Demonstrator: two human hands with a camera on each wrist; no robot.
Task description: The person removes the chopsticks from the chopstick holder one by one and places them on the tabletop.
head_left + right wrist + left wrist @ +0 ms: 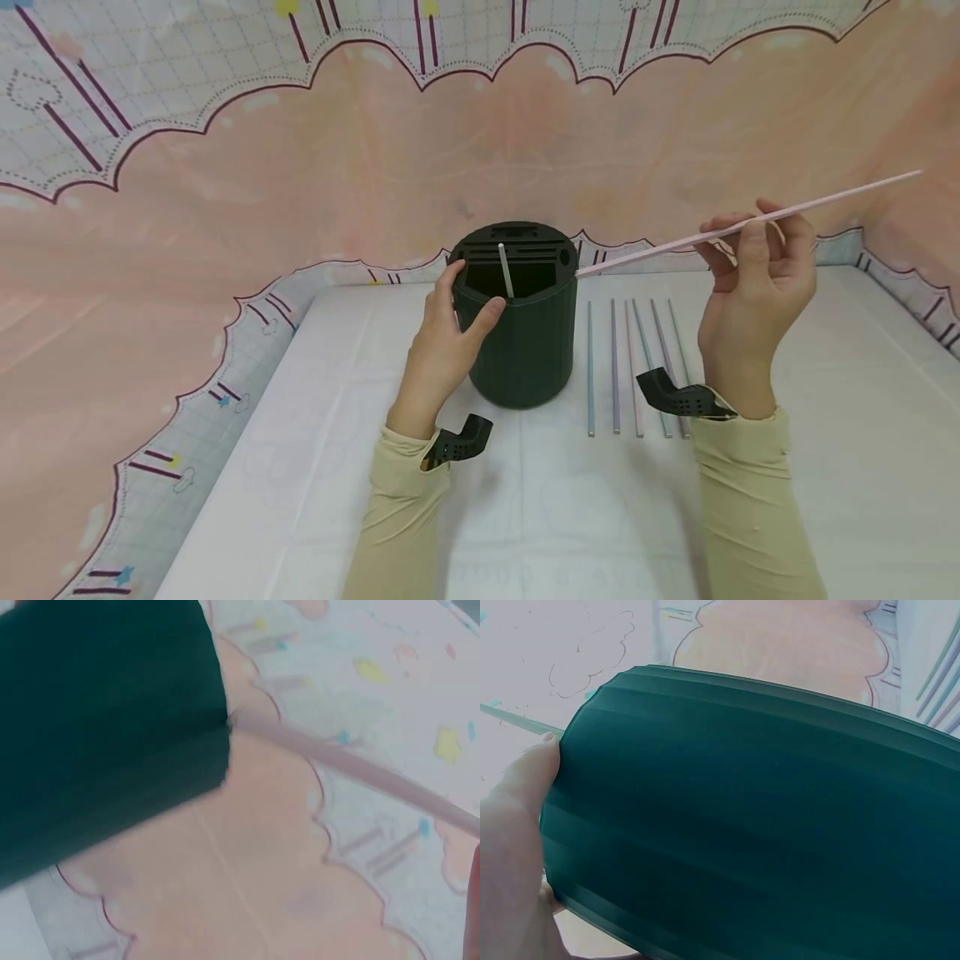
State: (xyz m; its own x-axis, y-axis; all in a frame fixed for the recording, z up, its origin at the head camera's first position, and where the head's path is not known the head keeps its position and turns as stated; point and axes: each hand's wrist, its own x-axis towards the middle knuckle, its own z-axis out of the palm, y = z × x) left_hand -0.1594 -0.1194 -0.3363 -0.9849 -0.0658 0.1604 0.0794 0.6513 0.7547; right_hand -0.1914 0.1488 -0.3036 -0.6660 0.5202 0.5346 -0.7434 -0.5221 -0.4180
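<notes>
A dark green ribbed pen holder [522,358] with a slotted, divided top stands on the table. My left hand [442,346] grips its upper left side, the thumb at the front rim. One pale stick [505,271] rises from the large front compartment, its lower part hidden inside. Up to the right, my right hand [757,292] pinches a long thin pink stick [652,252] between thumb and fingers. That stick slants down to the left, its lower tip right at the holder's right rim, as the right wrist view shows of the pink stick [345,761] too.
Several thin sticks [616,367] in blue, purple, pink and green lie side by side on the white table [337,517], right of the holder. Behind the table hangs a peach and white patterned cloth [375,167]. Black wrist mounts [678,396] sit on both sleeves.
</notes>
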